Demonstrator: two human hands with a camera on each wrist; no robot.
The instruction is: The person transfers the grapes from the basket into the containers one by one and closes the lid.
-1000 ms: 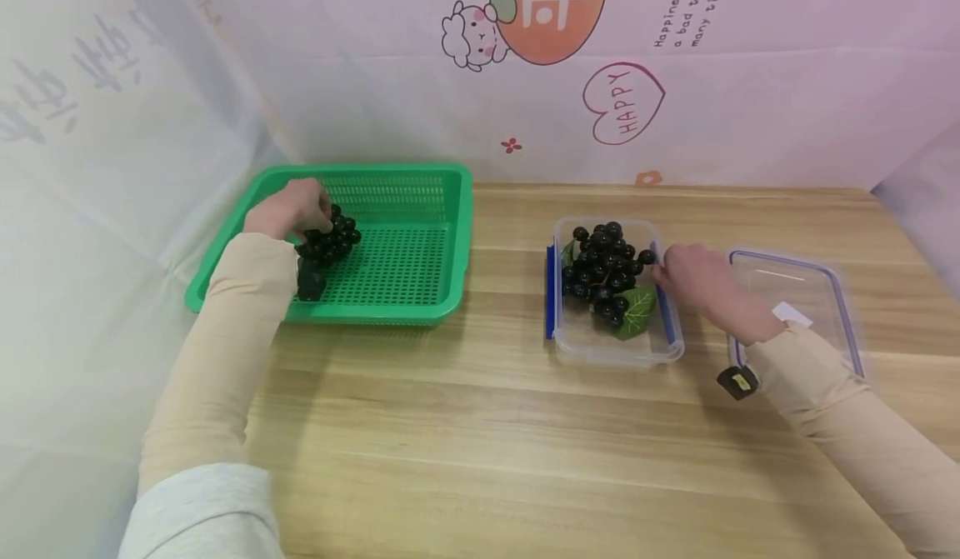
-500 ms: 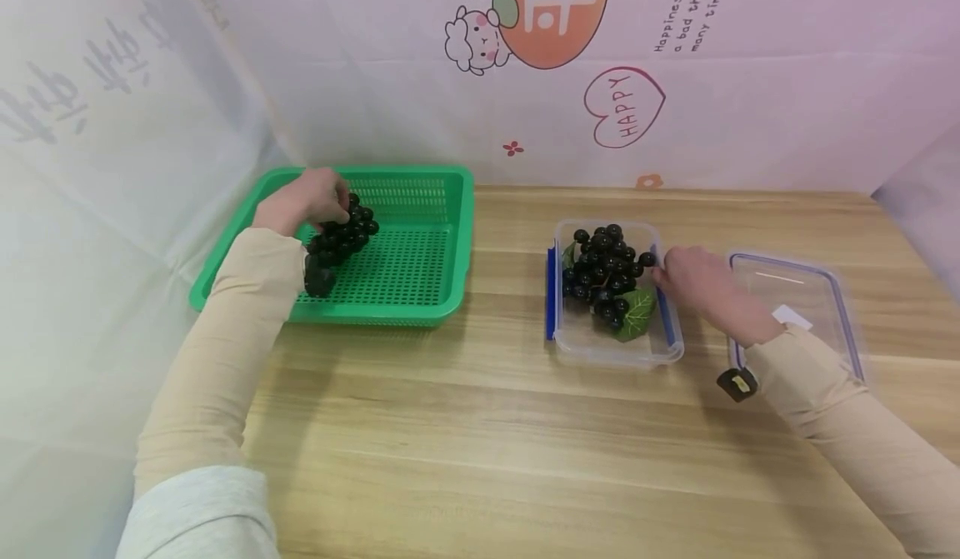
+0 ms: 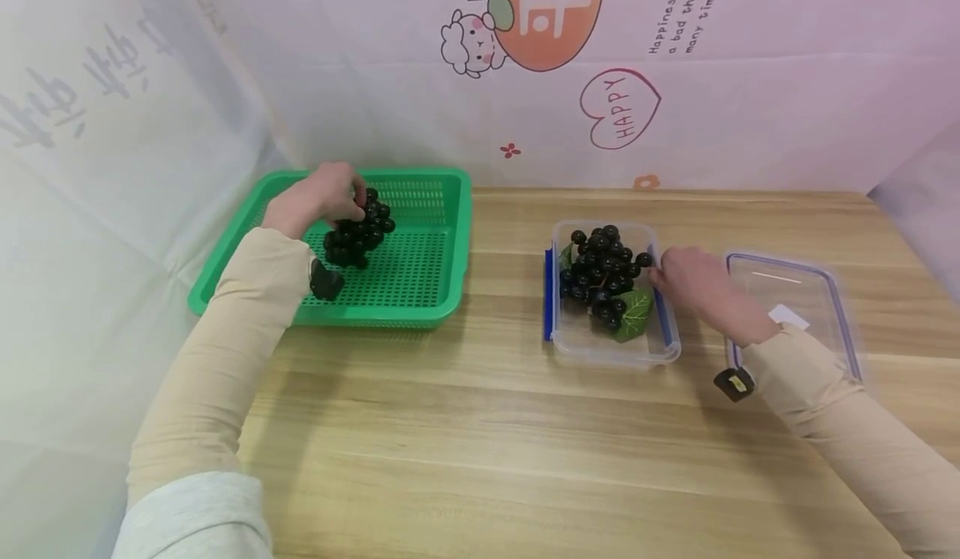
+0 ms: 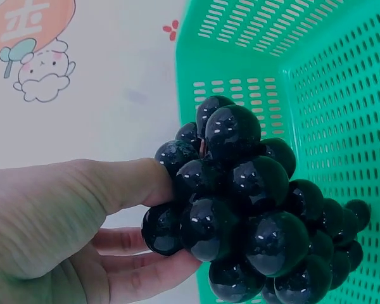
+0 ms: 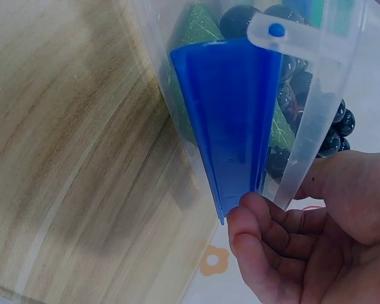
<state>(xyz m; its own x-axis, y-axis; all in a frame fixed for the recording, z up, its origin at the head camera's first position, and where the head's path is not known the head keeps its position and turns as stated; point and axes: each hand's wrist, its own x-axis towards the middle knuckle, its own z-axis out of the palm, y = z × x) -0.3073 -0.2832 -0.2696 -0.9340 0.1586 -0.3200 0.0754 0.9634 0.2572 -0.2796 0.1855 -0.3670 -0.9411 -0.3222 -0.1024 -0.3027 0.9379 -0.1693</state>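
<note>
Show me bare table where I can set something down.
Bare: the table in front of the basket and the box, and the strip between them. Crowded: right of the box, with the right hand and the lid.

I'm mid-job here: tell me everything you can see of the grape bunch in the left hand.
The grape bunch is a tight cluster of round, near-black berries, glossy enough to look like plastic, with what seems a sliver of brown stem between them. No leaf shows on it. The left hand pinches one end, thumb and fingers on different sides. In the head view it lies over the middle of the green basket; whether it touches the basket's floor, I cannot tell.
</note>
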